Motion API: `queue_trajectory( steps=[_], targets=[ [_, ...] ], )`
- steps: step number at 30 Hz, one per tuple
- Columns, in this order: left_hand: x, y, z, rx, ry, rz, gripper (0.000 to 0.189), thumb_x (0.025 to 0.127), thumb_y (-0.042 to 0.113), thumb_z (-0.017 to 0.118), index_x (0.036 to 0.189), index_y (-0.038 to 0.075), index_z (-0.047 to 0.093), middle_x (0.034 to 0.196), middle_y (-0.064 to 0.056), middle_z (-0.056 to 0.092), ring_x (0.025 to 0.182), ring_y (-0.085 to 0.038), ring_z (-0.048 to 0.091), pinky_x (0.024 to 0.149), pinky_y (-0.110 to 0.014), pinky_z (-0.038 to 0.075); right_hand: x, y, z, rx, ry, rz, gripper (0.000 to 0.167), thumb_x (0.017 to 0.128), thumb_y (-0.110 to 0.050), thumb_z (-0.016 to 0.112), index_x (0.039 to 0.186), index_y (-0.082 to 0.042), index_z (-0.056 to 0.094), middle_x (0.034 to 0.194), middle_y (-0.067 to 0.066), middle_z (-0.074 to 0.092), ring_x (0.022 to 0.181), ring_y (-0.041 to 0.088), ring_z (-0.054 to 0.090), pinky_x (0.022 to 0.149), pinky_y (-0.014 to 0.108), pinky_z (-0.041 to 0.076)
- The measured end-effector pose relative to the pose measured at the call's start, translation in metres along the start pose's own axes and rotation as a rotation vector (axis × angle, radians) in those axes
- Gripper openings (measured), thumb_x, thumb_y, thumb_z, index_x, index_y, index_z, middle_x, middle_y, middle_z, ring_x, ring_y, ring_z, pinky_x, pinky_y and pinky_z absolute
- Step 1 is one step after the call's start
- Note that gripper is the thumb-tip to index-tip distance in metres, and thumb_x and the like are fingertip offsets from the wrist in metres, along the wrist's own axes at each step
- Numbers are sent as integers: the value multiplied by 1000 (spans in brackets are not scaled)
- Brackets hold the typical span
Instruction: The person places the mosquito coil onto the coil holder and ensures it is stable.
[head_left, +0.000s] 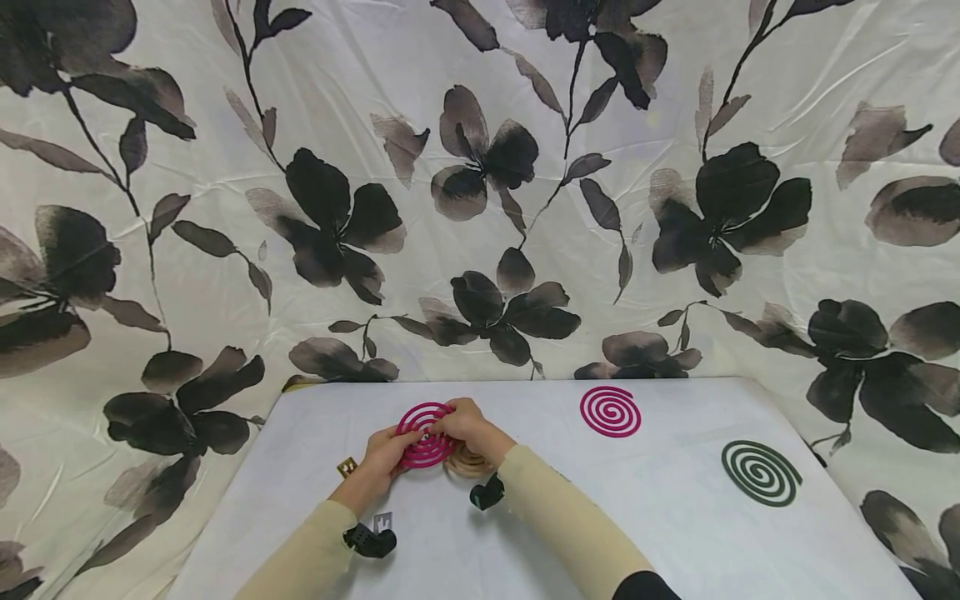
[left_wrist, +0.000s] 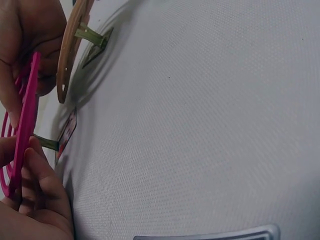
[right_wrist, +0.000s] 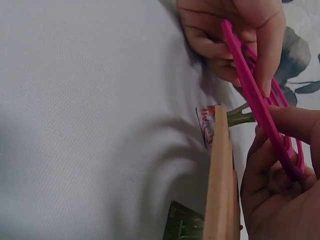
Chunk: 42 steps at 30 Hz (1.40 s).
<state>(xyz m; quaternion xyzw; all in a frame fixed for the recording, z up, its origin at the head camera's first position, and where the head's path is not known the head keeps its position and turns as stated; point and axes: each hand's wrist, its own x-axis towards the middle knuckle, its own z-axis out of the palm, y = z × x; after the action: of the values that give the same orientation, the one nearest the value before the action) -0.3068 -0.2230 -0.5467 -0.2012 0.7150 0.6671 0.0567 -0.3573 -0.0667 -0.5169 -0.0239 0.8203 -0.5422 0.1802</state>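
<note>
Both hands hold a pink mosquito coil (head_left: 427,405) near the left of the table. My left hand (head_left: 381,460) pinches its left side, thumb on top and fingers beneath. On the other side my right hand (head_left: 468,423) grips it, with its thumb near the coil's middle. Directly beneath the pink coil, a small metal stand (left_wrist: 47,143) rises to its underside; the contact point is hidden by the coil and fingers. Close by my right hand, a tan coil (head_left: 467,472) sits raised on a green metal stand (left_wrist: 92,36).
A gold metal stand (head_left: 347,467) lies left of my left hand, and a silver one (head_left: 383,522) is by the left wrist. Another pink coil (head_left: 611,412) and a green coil (head_left: 761,473) lie on the white table (head_left: 660,533). Floral cloth (head_left: 480,250) hangs behind.
</note>
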Motion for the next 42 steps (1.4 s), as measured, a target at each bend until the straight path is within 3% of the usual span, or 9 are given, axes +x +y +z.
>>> queue_trajectory(
  steps=[9,18,26,42],
  targets=[
    [1,-1,0,18,-6,8,56,91,22,68,135,-7,49,126,-23,57,98,-21,61,81,-35,56,1,1,1,-33,11,15,41,79,-15,81,114,0,65,96,7,60,82,17,57,66,26,53],
    [2,-2,0,37,7,12,54,91,21,68,134,-7,50,123,-22,60,93,-17,61,75,-29,56,4,1,2,-70,-3,19,26,79,-14,81,99,-2,68,88,5,60,76,16,57,61,25,51],
    [1,-4,1,-51,-3,10,53,90,17,69,133,-8,51,124,-22,58,103,-21,59,84,-32,54,5,-1,1,-69,-31,-1,24,79,-10,80,98,-2,69,86,5,61,71,14,57,58,24,50],
    [1,-3,0,-58,14,8,54,89,20,71,132,-8,52,125,-23,58,105,-23,59,88,-35,53,2,0,-1,-38,-56,13,18,81,-14,80,91,-6,68,77,4,60,61,11,52,50,20,43]
  ],
)
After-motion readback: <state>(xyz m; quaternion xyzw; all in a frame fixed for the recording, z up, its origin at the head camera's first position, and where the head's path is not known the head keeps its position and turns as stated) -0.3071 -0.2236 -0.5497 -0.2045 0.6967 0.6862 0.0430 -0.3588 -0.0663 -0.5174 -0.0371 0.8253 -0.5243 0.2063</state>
